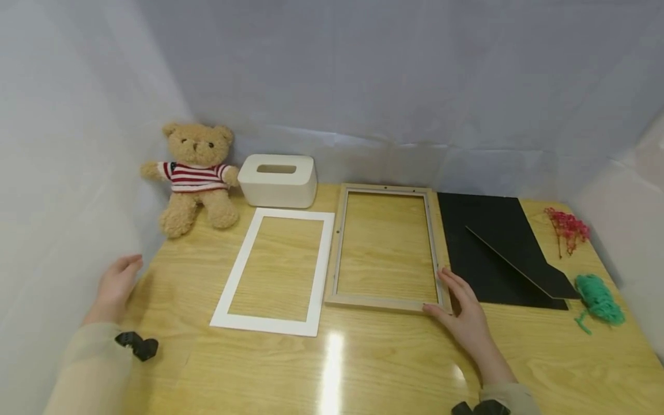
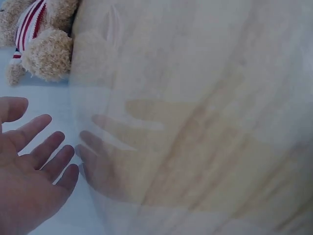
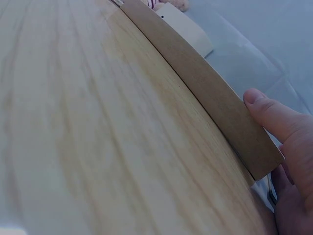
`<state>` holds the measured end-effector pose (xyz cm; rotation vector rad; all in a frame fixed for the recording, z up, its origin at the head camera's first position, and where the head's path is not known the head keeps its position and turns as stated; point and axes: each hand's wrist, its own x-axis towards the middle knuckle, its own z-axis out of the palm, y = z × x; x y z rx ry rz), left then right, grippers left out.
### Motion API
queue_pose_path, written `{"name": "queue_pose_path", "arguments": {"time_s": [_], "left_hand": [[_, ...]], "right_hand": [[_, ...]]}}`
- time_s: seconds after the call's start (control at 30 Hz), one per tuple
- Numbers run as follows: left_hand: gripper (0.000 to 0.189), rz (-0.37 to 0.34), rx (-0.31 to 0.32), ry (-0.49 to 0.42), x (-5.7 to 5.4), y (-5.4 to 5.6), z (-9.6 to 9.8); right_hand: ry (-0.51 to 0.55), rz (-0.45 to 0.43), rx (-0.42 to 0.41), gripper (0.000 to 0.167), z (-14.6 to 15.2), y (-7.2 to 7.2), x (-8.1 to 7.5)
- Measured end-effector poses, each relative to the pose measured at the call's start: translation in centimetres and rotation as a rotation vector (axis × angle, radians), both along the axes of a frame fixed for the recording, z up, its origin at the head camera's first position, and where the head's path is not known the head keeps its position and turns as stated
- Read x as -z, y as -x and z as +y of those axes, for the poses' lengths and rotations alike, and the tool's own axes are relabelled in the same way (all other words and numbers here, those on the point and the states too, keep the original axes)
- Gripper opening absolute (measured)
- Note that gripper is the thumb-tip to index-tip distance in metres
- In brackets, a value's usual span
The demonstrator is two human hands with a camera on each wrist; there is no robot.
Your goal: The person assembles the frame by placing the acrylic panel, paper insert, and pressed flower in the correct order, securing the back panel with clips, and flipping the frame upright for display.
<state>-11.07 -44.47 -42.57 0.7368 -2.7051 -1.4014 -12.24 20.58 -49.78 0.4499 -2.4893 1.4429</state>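
A wooden picture frame (image 1: 378, 303) lies flat on the table in the head view, with the tabletop showing through its opening. My right hand (image 1: 467, 314) grips its near right corner, thumb at the front rail and fingers along the right side. In the right wrist view the thumb (image 3: 269, 110) rests at the top edge of the rail (image 3: 210, 93). Left of the frame lies a white mat board (image 1: 264, 324) with a rectangular window. My left hand (image 1: 118, 282) is at the table's left edge, holding nothing, its fingers spread in the left wrist view.
A black backing board (image 1: 464, 216) with a raised stand flap (image 1: 524, 268) lies right of the frame. Beyond it are pink dried flowers (image 1: 569, 227) and green yarn (image 1: 599, 300). A teddy bear (image 1: 194, 176) and white tissue box (image 1: 277, 187) stand at the back left.
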Motion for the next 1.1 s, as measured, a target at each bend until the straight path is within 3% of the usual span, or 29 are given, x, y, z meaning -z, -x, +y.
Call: {"name": "queue_pose_path", "arguments": {"time_s": [0.1, 0.4, 0.67, 0.8, 0.9, 1.1], "left_hand": [[0.06, -0.006, 0.005, 0.053, 0.4, -0.1, -0.2], [0.06, -0.069, -0.027, 0.077, 1.3, -0.6, -1.4], [0.055, -0.034, -0.034, 0.125, 2.3, -0.9, -1.9], [0.053, -0.001, -0.002, 0.141, 2.7, -0.8, -2.4], [0.052, 0.016, 0.018, 0.122, 2.6, -0.7, -2.7], [0.036, 0.024, -0.02, -0.012, 1.7, -0.8, -2.6]], "right_hand": [[-0.013, 0.001, 0.004, 0.075, 0.0, 0.0, 0.0], [0.022, -0.009, -0.013, 0.074, -0.2, 0.0, 0.0], [0.021, 0.003, -0.013, 0.071, -0.1, -0.1, -0.2], [0.023, -0.007, -0.019, 0.071, -0.1, -0.1, -0.2], [0.024, -0.025, -0.018, 0.071, -0.1, -0.1, -0.1], [0.011, -0.036, -0.012, 0.07, -0.2, -0.2, -0.4]]}}
